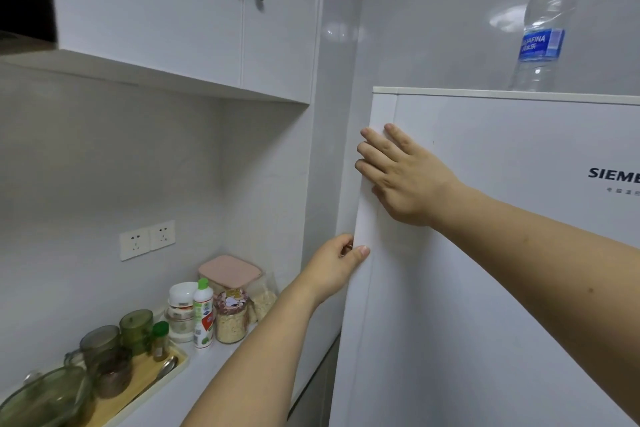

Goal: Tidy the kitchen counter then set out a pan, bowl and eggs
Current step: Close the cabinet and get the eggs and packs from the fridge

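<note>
A white fridge door (485, 253) fills the right half of the view. My right hand (401, 173) lies flat on the door near its left edge, fingers straight and reaching over that edge. Lower down, my left hand (332, 267) grips the same left edge, fingers hooked behind it and thumb on the front. No pan or eggs are in view. A green glass bowl (45, 399) sits at the bottom left on the counter.
A water bottle (542, 28) stands on top of the fridge. On the white counter (194, 388) a wooden tray (138, 381) carries green glass jars and a spoon; beside it stand food jars (230, 319), a bottle (202, 315) and a pink-lidded box (230, 270). Wall cabinets (194, 10) hang above.
</note>
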The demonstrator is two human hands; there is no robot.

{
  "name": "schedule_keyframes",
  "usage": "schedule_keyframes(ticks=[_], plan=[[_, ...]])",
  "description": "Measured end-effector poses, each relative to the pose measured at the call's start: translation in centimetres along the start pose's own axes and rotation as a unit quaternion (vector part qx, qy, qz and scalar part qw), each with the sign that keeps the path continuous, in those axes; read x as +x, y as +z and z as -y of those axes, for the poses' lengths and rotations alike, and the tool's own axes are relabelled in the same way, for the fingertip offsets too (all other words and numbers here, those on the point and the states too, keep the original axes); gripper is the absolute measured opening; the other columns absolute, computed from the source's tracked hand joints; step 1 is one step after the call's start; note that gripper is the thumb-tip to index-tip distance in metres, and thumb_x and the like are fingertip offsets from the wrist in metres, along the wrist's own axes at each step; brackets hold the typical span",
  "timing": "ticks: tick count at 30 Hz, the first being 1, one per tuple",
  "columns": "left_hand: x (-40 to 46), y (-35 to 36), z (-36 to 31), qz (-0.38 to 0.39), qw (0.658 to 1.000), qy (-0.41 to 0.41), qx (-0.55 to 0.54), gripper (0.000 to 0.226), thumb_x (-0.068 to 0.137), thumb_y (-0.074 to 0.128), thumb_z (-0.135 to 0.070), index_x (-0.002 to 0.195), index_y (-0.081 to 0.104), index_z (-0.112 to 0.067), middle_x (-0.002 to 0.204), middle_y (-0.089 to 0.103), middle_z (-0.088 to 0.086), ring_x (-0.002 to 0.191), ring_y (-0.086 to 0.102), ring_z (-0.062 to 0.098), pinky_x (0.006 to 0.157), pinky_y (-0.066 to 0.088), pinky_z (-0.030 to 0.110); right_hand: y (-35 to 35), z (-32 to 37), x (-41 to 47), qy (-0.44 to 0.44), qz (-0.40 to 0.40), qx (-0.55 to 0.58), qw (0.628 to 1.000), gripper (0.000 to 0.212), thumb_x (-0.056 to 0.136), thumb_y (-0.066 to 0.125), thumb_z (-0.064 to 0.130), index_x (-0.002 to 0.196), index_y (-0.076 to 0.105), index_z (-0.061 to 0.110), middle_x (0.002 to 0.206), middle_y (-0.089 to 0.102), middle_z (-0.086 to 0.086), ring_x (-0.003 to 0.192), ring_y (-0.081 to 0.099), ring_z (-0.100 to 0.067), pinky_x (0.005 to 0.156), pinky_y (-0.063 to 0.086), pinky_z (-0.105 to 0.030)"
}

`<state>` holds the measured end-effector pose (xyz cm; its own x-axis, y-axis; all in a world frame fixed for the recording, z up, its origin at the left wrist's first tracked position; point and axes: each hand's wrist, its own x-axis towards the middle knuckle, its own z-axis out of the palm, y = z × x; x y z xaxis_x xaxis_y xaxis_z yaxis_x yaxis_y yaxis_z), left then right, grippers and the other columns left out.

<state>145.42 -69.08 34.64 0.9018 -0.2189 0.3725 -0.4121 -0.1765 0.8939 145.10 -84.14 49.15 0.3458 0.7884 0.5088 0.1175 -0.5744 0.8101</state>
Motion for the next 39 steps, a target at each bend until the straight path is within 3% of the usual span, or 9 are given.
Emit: schedule_keyframes(ticks=[4, 11, 15, 19, 24, 28, 34, 39], plan=[[-1.8, -0.1, -0.6, -0.007, 1.0, -0.001, 0.005, 0.018, 0.095, 0.056, -0.032, 0.101, 0.065, -0.018, 0.09, 0.068, 0.001, 0.084, 0.065, 0.014, 0.087, 0.053, 0.039, -1.4, 0.4, -0.4, -0.007, -0.009, 0.006, 1.0, 0.052, 0.084, 0.027, 0.025, 0.107, 0.068, 0.003, 0.121, 0.06, -0.017, 0.128, 0.047, -0.037, 0.111, 0.031, -0.052], [-4.6, -0.2, -2.0, -0.012, 1.0, -0.009, 0.016, 0.014, 0.095, 0.056, -0.033, 0.096, 0.065, -0.022, 0.086, 0.067, -0.003, 0.083, 0.065, 0.013, 0.088, 0.052, 0.044, -3.8, 0.8, -0.9, -0.007, 0.0, 0.008, 1.0, 0.053, 0.083, 0.027, 0.026, 0.11, 0.067, 0.004, 0.123, 0.06, -0.016, 0.13, 0.046, -0.036, 0.112, 0.026, -0.051], [-5.6, -0.3, -2.4, -0.015, 0.999, -0.017, 0.026, 0.023, 0.087, 0.058, -0.046, 0.095, 0.066, -0.027, 0.095, 0.068, 0.009, 0.095, 0.067, 0.028, 0.091, 0.052, 0.051, -4.8, 1.0, -1.1, -0.007, 0.013, 0.007, 1.0, 0.054, 0.083, 0.027, 0.027, 0.112, 0.067, 0.004, 0.126, 0.058, -0.016, 0.131, 0.044, -0.036, 0.111, 0.02, -0.049], [-6.0, -0.5, -2.6, -0.012, 0.999, -0.018, 0.03, 0.024, 0.082, 0.057, -0.052, 0.09, 0.065, -0.03, 0.09, 0.066, 0.007, 0.09, 0.066, 0.028, 0.091, 0.051, 0.053, -5.9, 1.1, -1.3, -0.003, 0.017, 0.006, 1.0, 0.053, 0.083, 0.028, 0.026, 0.112, 0.066, 0.005, 0.123, 0.059, -0.015, 0.131, 0.044, -0.037, 0.111, 0.021, -0.049], [-6.4, -0.8, -2.2, -0.011, 0.999, -0.012, 0.03, 0.034, 0.079, 0.057, -0.055, 0.089, 0.065, -0.023, 0.087, 0.064, 0.009, 0.081, 0.061, 0.021, 0.09, 0.05, 0.053, -7.0, 1.5, -1.3, -0.005, 0.02, 0.005, 1.0, 0.051, 0.084, 0.028, 0.025, 0.111, 0.066, 0.005, 0.122, 0.059, -0.014, 0.131, 0.044, -0.036, 0.112, 0.029, -0.051], [-7.1, -0.9, -2.4, 0.001, 0.999, -0.015, 0.031, 0.027, 0.082, 0.059, -0.049, 0.085, 0.064, -0.022, 0.084, 0.065, 0.007, 0.08, 0.062, 0.022, 0.089, 0.052, 0.053, -8.2, 1.6, -1.6, -0.007, 0.016, 0.0, 1.0, 0.05, 0.085, 0.028, 0.025, 0.109, 0.067, 0.006, 0.12, 0.06, -0.014, 0.131, 0.045, -0.036, 0.11, 0.031, -0.052], [-9.3, -0.9, -3.5, -0.009, 0.999, -0.02, 0.037, 0.037, 0.078, 0.06, -0.051, 0.086, 0.064, -0.015, 0.083, 0.065, 0.012, 0.086, 0.066, 0.035, 0.089, 0.052, 0.054, -10.7, 2.1, -2.2, -0.004, 0.015, -0.007, 1.0, 0.05, 0.086, 0.028, 0.027, 0.109, 0.068, 0.007, 0.121, 0.061, -0.013, 0.13, 0.046, -0.035, 0.108, 0.035, -0.051], [-12.4, -0.4, -4.8, -0.026, 0.998, -0.019, 0.051, 0.04, 0.074, 0.061, -0.054, 0.083, 0.064, -0.015, 0.077, 0.061, 0.006, 0.074, 0.06, 0.021, 0.087, 0.052, 0.055, -13.9, 2.5, -3.5, -0.002, 0.019, -0.013, 1.0, 0.052, 0.086, 0.027, 0.029, 0.108, 0.069, 0.009, 0.122, 0.061, -0.012, 0.129, 0.047, -0.034, 0.106, 0.038, -0.05]])
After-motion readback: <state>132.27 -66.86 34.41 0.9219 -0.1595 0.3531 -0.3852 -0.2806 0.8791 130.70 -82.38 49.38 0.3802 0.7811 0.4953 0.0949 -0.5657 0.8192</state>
